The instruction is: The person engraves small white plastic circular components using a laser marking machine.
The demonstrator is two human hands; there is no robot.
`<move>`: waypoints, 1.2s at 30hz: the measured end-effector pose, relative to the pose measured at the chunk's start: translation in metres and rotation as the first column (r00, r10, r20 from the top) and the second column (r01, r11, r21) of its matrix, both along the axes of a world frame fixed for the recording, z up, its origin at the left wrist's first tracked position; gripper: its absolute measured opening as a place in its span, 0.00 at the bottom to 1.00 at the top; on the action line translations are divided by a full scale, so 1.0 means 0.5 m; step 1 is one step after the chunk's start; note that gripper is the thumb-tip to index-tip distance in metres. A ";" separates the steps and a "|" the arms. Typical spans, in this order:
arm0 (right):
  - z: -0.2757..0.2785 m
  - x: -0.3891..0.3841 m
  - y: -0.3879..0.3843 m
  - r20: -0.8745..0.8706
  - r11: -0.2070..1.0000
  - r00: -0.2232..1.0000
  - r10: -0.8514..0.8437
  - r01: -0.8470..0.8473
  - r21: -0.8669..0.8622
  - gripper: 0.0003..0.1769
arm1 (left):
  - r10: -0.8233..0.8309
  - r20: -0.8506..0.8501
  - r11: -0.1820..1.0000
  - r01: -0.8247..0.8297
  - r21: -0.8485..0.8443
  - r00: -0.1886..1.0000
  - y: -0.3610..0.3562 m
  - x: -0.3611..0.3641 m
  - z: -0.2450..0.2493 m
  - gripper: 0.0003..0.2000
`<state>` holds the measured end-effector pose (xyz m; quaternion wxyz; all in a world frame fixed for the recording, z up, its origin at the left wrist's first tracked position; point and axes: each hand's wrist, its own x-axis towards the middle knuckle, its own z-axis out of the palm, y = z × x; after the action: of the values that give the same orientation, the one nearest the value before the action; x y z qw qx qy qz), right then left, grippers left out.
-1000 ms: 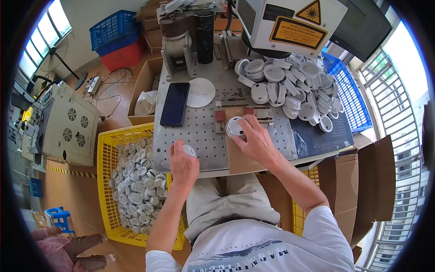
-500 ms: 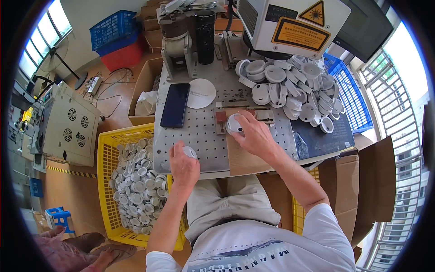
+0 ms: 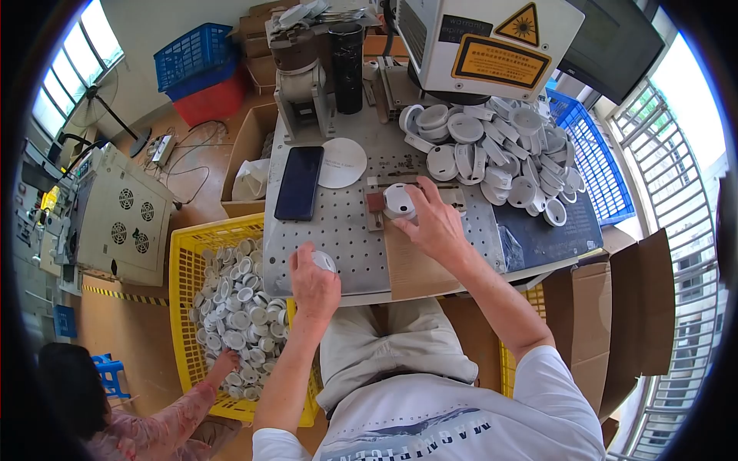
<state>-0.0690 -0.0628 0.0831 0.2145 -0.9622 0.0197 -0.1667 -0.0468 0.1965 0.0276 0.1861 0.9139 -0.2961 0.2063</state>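
A round white part [image 3: 397, 201] sits in the small fixture [image 3: 374, 203] with a reddish block, near the middle of the metal plate. My right hand [image 3: 432, 219] is at its right side, thumb and fingers spread around its edge. Near the plate's front left edge, my left hand [image 3: 315, 283] is closed on another white part [image 3: 324, 262]. A strip of brown cardboard [image 3: 415, 265] lies below the fixture. Many similar white parts [image 3: 466, 128] are heaped at the back right of the plate.
A phone [image 3: 298, 184] and a white disc [image 3: 342, 163] lie left of the fixture. The machine head [image 3: 492, 46] hangs above the back. A yellow basket [image 3: 178, 307] of white parts stands at the left, with another person's hand [image 3: 224, 363] in it.
My right hand has opened a little and shifted right, uncovering more of the white part. Another person has leaned in at the lower left and reached into the yellow basket.
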 end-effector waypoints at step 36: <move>0.068 -0.297 -0.297 -0.034 0.821 0.926 -0.376 0.350 0.451 0.14 | -0.316 0.036 0.943 0.318 -0.098 0.948 -0.157 0.074 0.074 0.04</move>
<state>-0.2177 -0.2115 0.1171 0.3956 -0.8597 0.2343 -0.2226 -0.0099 0.1180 0.0645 0.2606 0.8415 -0.4300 0.1976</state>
